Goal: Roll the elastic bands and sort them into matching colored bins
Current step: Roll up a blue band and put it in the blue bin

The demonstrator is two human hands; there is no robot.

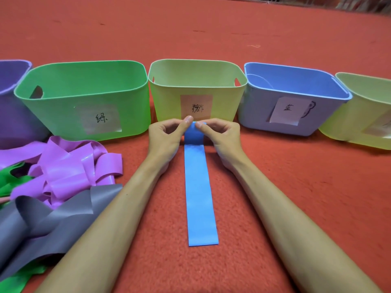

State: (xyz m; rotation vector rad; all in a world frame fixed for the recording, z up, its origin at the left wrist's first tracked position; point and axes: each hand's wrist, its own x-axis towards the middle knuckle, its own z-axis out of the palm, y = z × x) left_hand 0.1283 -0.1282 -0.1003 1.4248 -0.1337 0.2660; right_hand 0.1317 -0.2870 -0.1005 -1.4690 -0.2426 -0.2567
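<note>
A blue elastic band [198, 191] lies flat and straight on the red carpet, running away from me. My left hand [167, 134] and my right hand [220, 134] both pinch its far end, which is lifted and curled over a little. Behind the hands stands a row of bins: purple [12, 115], green [84, 98], yellow-green [196, 81] with a pink label, blue [292, 102], and another yellow-green one [364, 115] at the right edge.
A loose heap of bands lies at my left: pink-purple ones [69, 168], grey ones [48, 216] and green ones [12, 180] underneath. Red carpet [296, 187] stretches all around and beyond the bins.
</note>
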